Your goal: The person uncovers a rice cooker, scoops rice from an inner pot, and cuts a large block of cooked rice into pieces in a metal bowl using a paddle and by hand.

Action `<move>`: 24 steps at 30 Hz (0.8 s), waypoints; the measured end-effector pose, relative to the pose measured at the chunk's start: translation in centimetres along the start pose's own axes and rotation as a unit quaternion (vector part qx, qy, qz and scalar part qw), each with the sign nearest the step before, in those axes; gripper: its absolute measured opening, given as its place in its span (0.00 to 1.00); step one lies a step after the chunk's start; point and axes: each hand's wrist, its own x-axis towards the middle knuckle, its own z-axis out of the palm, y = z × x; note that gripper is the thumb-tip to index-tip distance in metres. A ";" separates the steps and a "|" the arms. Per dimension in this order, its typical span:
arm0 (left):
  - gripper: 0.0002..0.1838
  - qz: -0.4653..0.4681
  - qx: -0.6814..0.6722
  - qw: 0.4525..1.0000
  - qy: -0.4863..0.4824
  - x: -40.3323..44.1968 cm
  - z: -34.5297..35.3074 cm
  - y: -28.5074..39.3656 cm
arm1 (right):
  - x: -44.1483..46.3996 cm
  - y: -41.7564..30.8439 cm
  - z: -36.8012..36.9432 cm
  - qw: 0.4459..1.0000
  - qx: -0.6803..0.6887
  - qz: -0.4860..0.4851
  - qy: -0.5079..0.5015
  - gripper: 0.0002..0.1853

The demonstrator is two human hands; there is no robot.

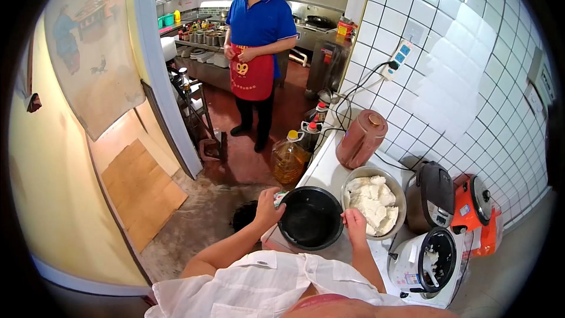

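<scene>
A round black pot (310,224), dark and smooth inside, is in front of my body at the counter's left edge. My left hand (269,209) is closed at its left rim. A small green-and-white item (279,199) shows between that hand and the rim; I cannot make out what it is. My right hand (354,225) pinches the pot's right rim. Just right of that hand is a metal bowl (402,200) heaped with cooked white rice (372,203).
A white rice cooker (406,265) with rice inside, a dark cooker (429,191), an orange cooker (471,203) and a reddish jug (362,138) stand on the counter (329,171). Oil bottles (288,156) stand on the floor. A person in a red apron (252,73) faces me from the kitchen.
</scene>
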 end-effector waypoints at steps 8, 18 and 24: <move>0.25 -0.008 -0.046 0.999 -0.026 -0.5 0.5 -1.4 | 0.1 0.2 0.1 1.000 -0.003 0.000 0.020 0.13; 0.24 0.016 -0.048 0.999 -0.019 -0.5 0.5 -1.1 | 0.0 -0.2 0.1 1.000 0.023 0.004 0.018 0.13; 0.23 0.014 -0.056 0.998 -0.011 -0.7 0.7 -1.6 | -0.1 -0.9 0.1 1.000 0.001 0.018 0.012 0.13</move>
